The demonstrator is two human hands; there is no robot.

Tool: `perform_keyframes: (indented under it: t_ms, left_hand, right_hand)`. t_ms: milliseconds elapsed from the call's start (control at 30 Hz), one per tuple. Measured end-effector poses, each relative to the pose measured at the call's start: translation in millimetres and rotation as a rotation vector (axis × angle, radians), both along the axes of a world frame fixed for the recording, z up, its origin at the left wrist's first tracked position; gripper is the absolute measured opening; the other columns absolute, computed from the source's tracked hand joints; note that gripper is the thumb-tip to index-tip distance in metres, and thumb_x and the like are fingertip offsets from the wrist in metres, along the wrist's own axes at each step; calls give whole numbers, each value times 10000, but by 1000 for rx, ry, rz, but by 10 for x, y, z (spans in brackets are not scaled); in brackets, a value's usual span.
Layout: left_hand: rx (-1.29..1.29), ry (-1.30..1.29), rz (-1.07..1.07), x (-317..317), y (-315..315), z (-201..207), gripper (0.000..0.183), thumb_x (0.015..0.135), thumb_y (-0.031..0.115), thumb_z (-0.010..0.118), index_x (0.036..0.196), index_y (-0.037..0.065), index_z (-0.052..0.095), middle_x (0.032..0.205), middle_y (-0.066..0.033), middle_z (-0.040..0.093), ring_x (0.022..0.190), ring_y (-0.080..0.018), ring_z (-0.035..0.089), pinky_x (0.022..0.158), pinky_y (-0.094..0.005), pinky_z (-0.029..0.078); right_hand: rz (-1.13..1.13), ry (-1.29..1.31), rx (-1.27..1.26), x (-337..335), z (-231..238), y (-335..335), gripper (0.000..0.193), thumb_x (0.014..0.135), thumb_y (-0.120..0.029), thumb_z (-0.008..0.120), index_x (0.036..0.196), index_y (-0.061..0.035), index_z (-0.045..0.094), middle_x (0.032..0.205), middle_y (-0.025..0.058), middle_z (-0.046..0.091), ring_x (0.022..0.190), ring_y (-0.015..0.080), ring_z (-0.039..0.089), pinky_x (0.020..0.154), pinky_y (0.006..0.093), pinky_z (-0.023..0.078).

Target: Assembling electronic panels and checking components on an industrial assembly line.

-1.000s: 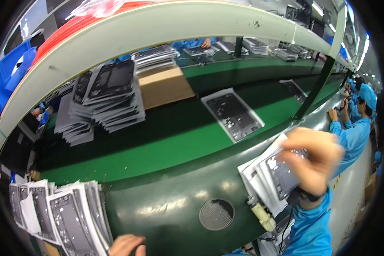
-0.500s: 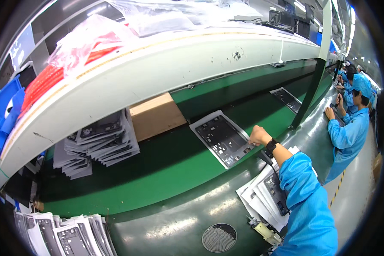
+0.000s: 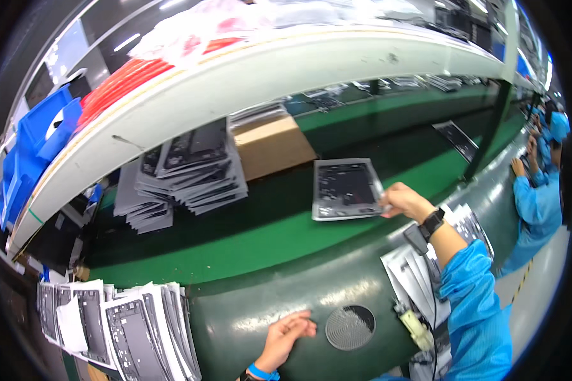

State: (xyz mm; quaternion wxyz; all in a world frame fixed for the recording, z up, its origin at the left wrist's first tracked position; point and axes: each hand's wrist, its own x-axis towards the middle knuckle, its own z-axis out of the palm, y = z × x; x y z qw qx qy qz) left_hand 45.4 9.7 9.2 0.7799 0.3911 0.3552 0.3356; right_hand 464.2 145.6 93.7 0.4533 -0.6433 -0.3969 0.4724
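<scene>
My right hand (image 3: 403,201) pinches the near right corner of a flat black panel (image 3: 346,187), which has cut-outs like a tablet frame and lies on a white sheet. This panel is over the green belt (image 3: 235,251), and its near edge looks slightly raised. Above the dark green bench, my left hand (image 3: 287,338) has its fingers stretched out and holds nothing. Just right of it, a round grey mesh disc (image 3: 350,328) is set in the bench top. A dark device on a cable (image 3: 417,239) hangs by my right wrist.
Similar panels with white sheets stand in a row (image 3: 130,333) at the near left and in a pile (image 3: 194,168) by a cardboard box (image 3: 273,149). More sheets (image 3: 413,276) and a cream tool (image 3: 417,329) lie right. A shelf (image 3: 286,57) overhangs the belt; co-workers (image 3: 537,209) sit right.
My right hand has drawn the panel's corner closer, and the panel has turned. My left hand has come into view from below. The whole view has shifted.
</scene>
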Motion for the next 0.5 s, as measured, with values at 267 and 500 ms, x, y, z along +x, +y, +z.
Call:
perform_keyframes:
  t_ms: [267,500]
  left_hand:
    - [-247,-280,189,-103,61,162,695,1002,490,428,1370,-95,358,1335,-288,508,1228,-395,529,1072,-499,426]
    - [-6,200,314,-1020,-694,206,344,940,145,594,1230,-40,575,1147,-128,637,1022,-223,607,903,-350,480]
  right_hand:
    - [133,317,-86,-1205,155,-1057,205,847,-32,621,980,124,618,836,152,672,651,212,683,592,282,590]
    - [342,301,48,-2286,-431,-2491,265,957,-81,583,1193,38,591,838,11,638,715,51,565,676,260,524]
